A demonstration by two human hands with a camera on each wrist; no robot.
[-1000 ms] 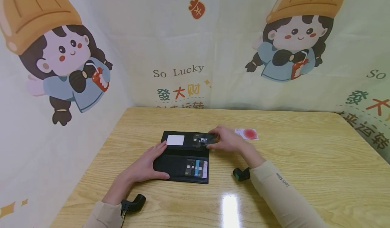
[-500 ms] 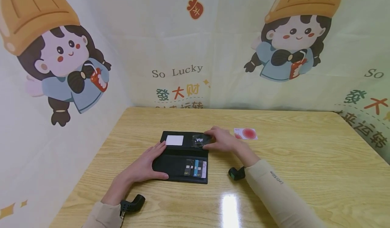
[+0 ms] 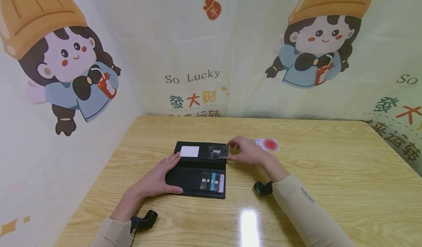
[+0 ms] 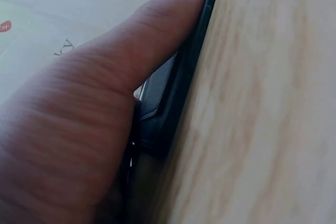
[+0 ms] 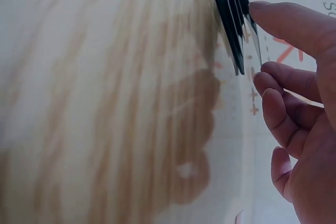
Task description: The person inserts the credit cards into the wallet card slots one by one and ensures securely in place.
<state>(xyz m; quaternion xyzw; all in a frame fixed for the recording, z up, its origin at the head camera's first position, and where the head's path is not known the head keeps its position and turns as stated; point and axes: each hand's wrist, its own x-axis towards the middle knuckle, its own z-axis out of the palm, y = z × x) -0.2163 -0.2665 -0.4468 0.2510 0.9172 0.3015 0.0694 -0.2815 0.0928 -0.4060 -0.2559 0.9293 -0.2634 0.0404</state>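
Note:
A black wallet point(image 3: 186, 181) lies opened flat on the table, its two halves one above the other. My left hand point(image 3: 158, 177) rests on its left side, fingers at the upper half and thumb on the lower edge. In the left wrist view the thumb point(image 4: 163, 17) lies along the wallet's border. At the upper right of the wallet is a black card point(image 3: 221, 152) marked "Vip". My right hand point(image 3: 247, 151) pinches that card's right end between thumb and forefinger; the other fingers are curled loosely in the right wrist view. How far the card sits in a slot is unclear.
Several cards point(image 3: 212, 181) fill slots in the wallet's lower half, and a white panel point(image 3: 189, 151) shows in the upper half. A white card with a red circle point(image 3: 270, 144) lies beyond my right hand. A printed cloth point(image 3: 184, 49) hangs behind the table point(image 3: 313, 159).
The Vip card has shifted left over the wallet's upper half, covering a chip seen before. My right hand went left with it, then back slightly right. The left hand stayed put.

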